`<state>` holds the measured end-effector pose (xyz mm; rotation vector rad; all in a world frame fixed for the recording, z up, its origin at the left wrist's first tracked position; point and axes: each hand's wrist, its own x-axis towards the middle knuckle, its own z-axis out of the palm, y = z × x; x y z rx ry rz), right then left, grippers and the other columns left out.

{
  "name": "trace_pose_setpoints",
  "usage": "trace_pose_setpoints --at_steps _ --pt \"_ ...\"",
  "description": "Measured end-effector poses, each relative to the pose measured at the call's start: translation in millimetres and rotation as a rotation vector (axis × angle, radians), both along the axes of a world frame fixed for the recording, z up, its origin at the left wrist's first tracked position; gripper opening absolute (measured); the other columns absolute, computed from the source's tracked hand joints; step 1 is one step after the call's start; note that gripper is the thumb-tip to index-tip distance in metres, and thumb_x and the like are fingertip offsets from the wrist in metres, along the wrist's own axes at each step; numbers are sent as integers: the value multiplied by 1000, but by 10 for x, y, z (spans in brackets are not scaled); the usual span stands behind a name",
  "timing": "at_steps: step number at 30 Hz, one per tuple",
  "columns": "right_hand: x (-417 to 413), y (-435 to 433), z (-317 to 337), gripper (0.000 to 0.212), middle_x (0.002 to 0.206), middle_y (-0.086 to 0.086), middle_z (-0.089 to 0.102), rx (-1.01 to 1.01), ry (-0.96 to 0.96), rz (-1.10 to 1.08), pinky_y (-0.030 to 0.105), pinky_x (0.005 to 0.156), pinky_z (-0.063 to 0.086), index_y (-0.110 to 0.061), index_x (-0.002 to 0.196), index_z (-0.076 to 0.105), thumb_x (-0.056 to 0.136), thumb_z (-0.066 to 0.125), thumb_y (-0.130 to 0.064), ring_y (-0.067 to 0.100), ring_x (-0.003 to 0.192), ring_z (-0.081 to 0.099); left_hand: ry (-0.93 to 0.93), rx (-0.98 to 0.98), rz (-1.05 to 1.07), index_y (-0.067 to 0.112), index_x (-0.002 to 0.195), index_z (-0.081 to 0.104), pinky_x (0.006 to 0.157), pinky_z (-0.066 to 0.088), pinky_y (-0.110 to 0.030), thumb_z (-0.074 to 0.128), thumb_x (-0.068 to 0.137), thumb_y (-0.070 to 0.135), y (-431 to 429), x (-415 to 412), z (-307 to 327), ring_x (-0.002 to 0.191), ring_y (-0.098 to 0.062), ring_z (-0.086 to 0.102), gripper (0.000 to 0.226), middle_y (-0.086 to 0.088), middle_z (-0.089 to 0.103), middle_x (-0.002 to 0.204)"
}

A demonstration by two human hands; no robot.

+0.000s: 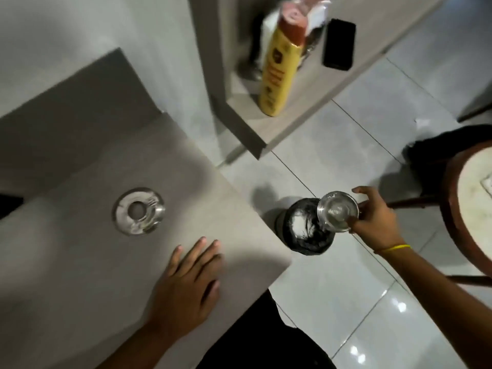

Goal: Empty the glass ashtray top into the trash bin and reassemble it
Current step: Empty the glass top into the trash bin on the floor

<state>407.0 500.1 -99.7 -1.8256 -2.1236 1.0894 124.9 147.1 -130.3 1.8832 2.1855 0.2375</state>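
Note:
My right hand [375,218] grips the glass ashtray top [337,211], a round clear dish, and holds it tilted over the right rim of the small black-lined trash bin [303,227] on the floor. White paper lies inside the bin. The ring-shaped glass ashtray base [139,210] sits on the grey counter [80,262], with a hole at its middle. My left hand [187,286] rests flat on the counter near its front corner, fingers spread, holding nothing.
A yellow spray can [279,67] and a black box [339,44] stand on a low shelf beyond the bin. A round wood-rimmed table [458,209] is at the right edge. Glossy tiled floor [359,302] surrounds the bin.

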Motion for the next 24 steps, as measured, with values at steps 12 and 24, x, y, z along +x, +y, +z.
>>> trace_pose_setpoints --at_steps 12,24 --pt "364 187 -1696 96 145 14 50 251 -653 890 48 90 63 -49 171 5 100 58 -12 41 115 67 99 63 -7 10 142 60 116 35 -65 32 105 46 16 0 -81 155 -29 38 59 -11 50 163" --pt "197 246 -2219 84 152 15 42 182 -888 1044 44 102 57 -32 173 8 105 52 -9 41 126 67 179 72 15 1 127 72 106 42 -68 43 96 40 85 36 -74 146 -31 43 58 -19 54 153"
